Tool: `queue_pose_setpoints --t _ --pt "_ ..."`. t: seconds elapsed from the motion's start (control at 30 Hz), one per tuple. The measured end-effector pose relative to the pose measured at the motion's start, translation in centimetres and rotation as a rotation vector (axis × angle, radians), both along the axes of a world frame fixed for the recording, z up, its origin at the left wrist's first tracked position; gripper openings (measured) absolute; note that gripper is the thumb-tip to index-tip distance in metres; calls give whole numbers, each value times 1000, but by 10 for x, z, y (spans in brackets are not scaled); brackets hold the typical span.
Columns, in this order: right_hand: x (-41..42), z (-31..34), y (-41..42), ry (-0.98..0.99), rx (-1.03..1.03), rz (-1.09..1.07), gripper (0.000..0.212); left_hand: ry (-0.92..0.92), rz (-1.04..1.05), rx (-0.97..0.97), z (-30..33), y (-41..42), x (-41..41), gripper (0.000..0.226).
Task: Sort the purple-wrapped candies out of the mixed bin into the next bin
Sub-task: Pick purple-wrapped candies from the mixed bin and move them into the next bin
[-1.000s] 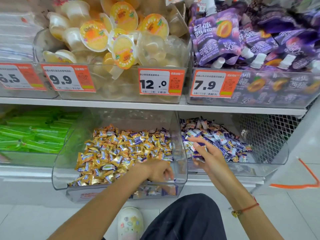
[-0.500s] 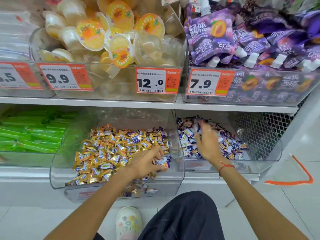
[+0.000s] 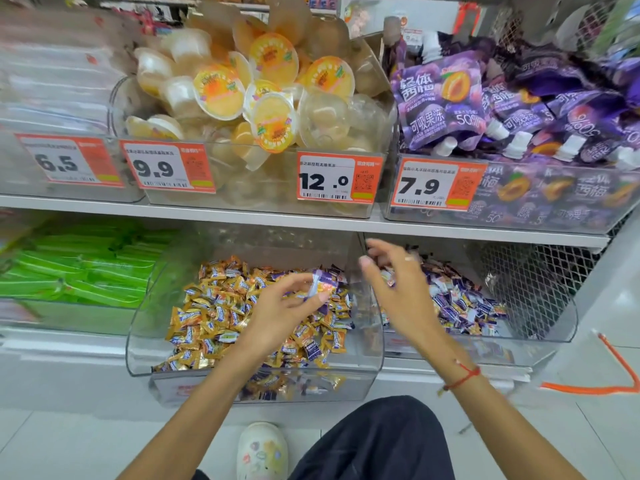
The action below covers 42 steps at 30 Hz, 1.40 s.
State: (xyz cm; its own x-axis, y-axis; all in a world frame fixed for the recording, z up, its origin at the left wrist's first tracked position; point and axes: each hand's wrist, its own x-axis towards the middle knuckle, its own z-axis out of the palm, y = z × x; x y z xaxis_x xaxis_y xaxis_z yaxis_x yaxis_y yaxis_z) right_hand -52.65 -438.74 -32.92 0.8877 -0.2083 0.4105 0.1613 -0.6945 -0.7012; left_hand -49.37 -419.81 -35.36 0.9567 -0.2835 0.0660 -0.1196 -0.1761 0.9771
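Above the mixed bin (image 3: 138, 341), left hand (image 3: 277, 317) pinching a purple candy (image 3: 323, 284); right hand (image 3: 398, 289) loose, empty; could slip back among gold wrappers.

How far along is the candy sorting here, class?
Done: many purple-wrapped candies already lie in the clear right bin. In hand: the left hand pinches one purple-wrapped candy; the right hand is open. Left: purple ones remain among gold-wrapped candies in the clear mixed bin.

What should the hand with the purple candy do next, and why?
Probably carry it rightward and drop it in the next bin. The left hand pinches a purple candy above the mixed bin; the right hand is open.
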Motion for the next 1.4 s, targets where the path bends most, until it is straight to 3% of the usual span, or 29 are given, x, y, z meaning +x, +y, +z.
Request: queue_pose_setpoints --t 0.1,0.23,0.3,0.37,0.43,0.5,0.57,0.63,0.7,0.83,0.93,1.0,1.07,1.17,1.3,1.4 --pt "-14 4 37 96 199 160 33 -42 -10 -100 14 -11 -8 26" --pt "-15 3 34 26 512 128 22 -15 -47 -213 19 -16 -13 42" --pt "-18 0 27 -31 571 107 21 1 -106 -225 15 -15 -10 47" --pt "-19 -4 15 -142 555 17 19 -27 -193 -119 5 -11 -3 43" --pt "-11 -12 -8 -268 405 -156 15 -173 -250 231 -13 -4 12 28" --pt "4 -28 -39 -312 89 -292 13 -318 -385 659 -32 3 27 24" --pt "23 -52 -66 -150 -282 -305 18 -380 -568 955 -45 6 37 32" --pt "32 -77 -79 208 -540 -203 37 -377 -634 1094 -49 7 43 36" --pt "34 -89 -87 486 -603 -96 55 -386 -600 1156 -49 9 48 36" --pt "34 -80 -89 581 -561 -32 50 -475 -557 1304 -49 4 49 41" --pt "20 -59 -72 291 -477 -135 43 -489 -486 1224 -54 6 48 38" --pt "6 -42 -48 -27 -400 -132 33 -447 -367 1041 -57 14 47 36" --pt "-4 -24 -17 -102 -340 -28 24 -387 -216 838 -53 25 38 35" --pt "2 -21 23 173 -402 139 28 -326 -25 699 -45 45 20 35" --pt "31 -39 50 715 -781 166 37 -318 95 707 -51 73 -1 37" --pt "44 -62 60 884 -850 112 34 -288 143 685 -55 80 -6 36"
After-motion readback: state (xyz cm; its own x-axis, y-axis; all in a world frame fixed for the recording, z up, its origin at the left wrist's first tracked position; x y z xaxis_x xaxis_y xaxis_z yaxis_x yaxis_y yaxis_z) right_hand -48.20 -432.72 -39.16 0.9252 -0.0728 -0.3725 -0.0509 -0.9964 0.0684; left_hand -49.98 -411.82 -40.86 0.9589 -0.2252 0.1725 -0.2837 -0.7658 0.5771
